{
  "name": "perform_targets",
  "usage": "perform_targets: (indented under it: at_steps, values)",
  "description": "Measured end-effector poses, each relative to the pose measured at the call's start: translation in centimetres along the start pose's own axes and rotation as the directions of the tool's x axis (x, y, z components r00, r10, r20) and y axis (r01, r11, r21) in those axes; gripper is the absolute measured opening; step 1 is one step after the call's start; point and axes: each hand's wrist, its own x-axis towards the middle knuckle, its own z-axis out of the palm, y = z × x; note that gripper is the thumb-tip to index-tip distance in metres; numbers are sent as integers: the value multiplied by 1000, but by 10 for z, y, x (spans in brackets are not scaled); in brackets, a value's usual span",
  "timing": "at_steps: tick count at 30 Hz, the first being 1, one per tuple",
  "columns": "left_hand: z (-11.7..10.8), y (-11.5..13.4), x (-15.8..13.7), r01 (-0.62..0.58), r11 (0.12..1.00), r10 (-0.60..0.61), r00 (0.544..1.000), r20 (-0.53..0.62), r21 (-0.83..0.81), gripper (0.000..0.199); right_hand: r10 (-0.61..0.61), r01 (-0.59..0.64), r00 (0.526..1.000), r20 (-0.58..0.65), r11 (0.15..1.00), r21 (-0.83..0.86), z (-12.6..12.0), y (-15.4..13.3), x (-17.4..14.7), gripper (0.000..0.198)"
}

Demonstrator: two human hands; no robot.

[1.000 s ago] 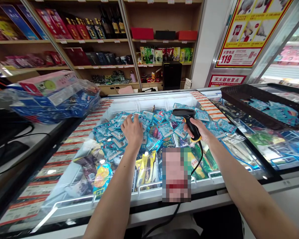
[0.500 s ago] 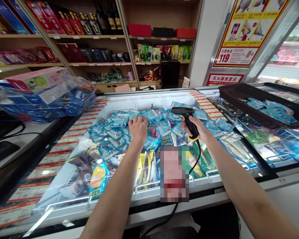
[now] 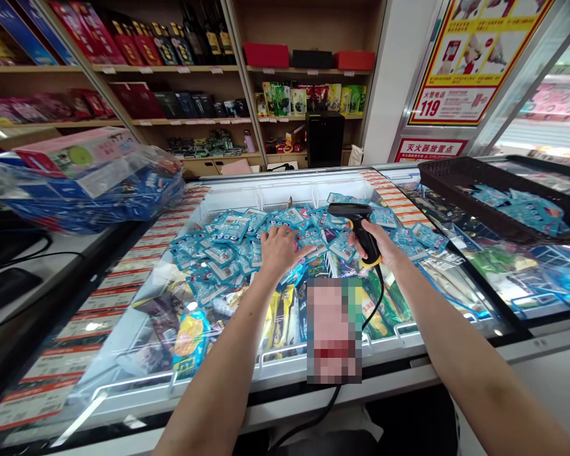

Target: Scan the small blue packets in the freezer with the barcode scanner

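Note:
Many small blue packets (image 3: 225,253) lie scattered over the glass top of a chest freezer (image 3: 275,370). My left hand (image 3: 281,250) rests over the middle of the packets, its fingers spread and the thumb stretched to the right; nothing shows in its grasp. In my right hand (image 3: 377,244) is a black and yellow barcode scanner (image 3: 361,228), held by its handle with the head pointing left above the packets. The scanner's cable hangs from the handle toward the freezer's front edge.
A dark brown basket (image 3: 437,180) with more blue packets stands on the neighbouring freezer at right. Plastic-wrapped boxes (image 3: 90,190) sit on the left counter. Price labels (image 3: 95,316) run along the freezer's side. Stocked shelves (image 3: 171,66) line the back. A pixelated patch covers part of the front.
My left hand has moved right across the packets, and its curled fingers have spread, with the thumb reaching out. My right hand and the scanner stay nearly in place.

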Motion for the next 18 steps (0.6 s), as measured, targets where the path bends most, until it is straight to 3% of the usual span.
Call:
perform_targets:
  at_steps: [4,9,18]
  values:
    - [-1,-5,3,113,990,-113,994,2,-81,58,8,-8,1000,-8,1000,-11,-2,2,1,49]
    - [-2,-14,5,324,902,-340,940,-6,-285,62,10,-11,1000,-24,1000,-30,-1,3,1,50]
    - [0,-19,5,291,765,-404,912,-76,-574,51,8,-5,1000,26,996,-91,5,-3,-2,47]
